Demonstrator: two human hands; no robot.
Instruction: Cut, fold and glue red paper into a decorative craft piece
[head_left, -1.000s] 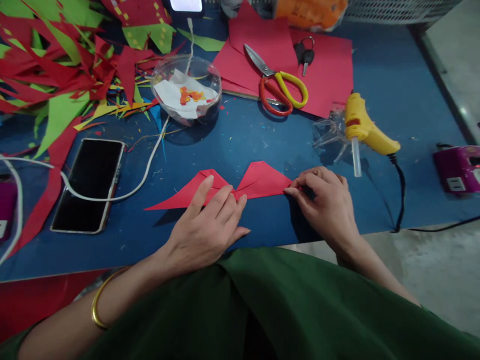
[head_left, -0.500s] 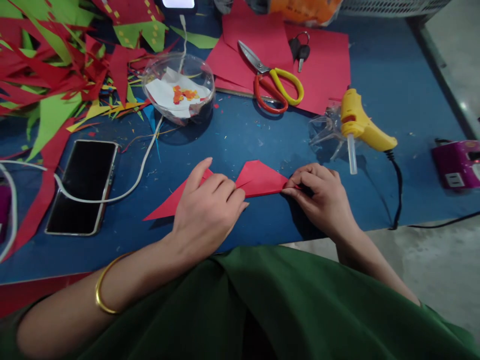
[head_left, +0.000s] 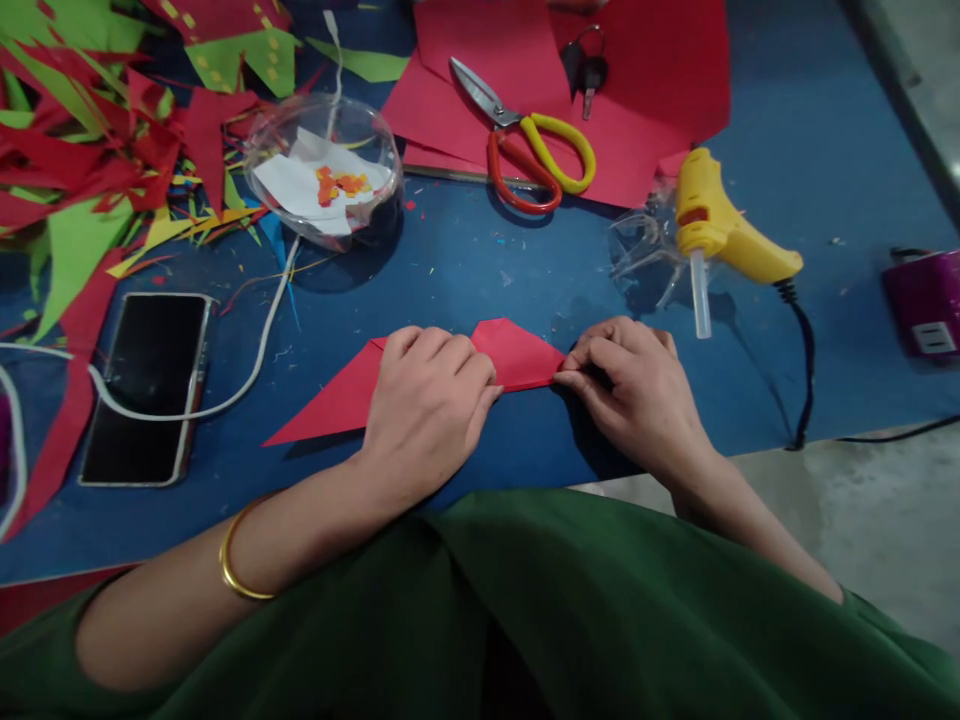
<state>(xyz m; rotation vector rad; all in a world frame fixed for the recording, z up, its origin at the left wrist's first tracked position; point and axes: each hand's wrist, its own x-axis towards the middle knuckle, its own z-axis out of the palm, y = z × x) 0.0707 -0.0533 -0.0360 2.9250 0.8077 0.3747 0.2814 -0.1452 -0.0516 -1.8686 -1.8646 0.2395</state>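
A folded piece of red paper (head_left: 516, 352) lies near the front edge of the blue table, pointed at its left end. Across its middle is my left hand (head_left: 431, 410), fingers curled and the thumb and fingertips closed on the paper's lower folded edge. That hand hides the paper's centre. At the right corner, my right hand (head_left: 628, 385) pinches the paper between thumb and fingertips; the other fingers are bent in.
Scissors (head_left: 517, 130) and keys (head_left: 589, 75) rest on red sheets (head_left: 645, 140) at the back. A yellow glue gun (head_left: 720, 225) stands right. Left are a phone (head_left: 146, 390), a white cable (head_left: 255, 375), a clear bowl (head_left: 375, 150) and paper scraps (head_left: 90, 235).
My left thumb, raised before, has come down, and the left fingers have closed over the paper's fold. The right hand keeps its pinch. The whole view has shifted slightly.
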